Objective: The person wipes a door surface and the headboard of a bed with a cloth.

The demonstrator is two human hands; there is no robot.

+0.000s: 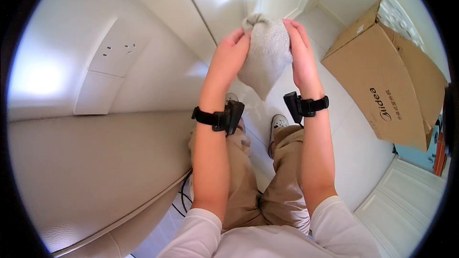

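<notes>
A light grey, soft-textured cloth [265, 50] hangs between my two hands, up near the wall. Its upper left corner is bunched into a fold, and it tapers to a point at the bottom. My left hand [232, 55] grips the left edge, thumb and fingers pressed together. On the opposite side, my right hand [300, 48] has its fingers curled over the right edge. Parts of the fingers are hidden behind the cloth. Black straps with small devices sit on both wrists.
At the right stands a large cardboard box [373, 76] with open flaps, white moulded packing at its top. A beige padded sofa or bed edge [95, 167] runs along the left, below a wall socket plate [112, 50]. Black cables [183, 196] hang beside my leg.
</notes>
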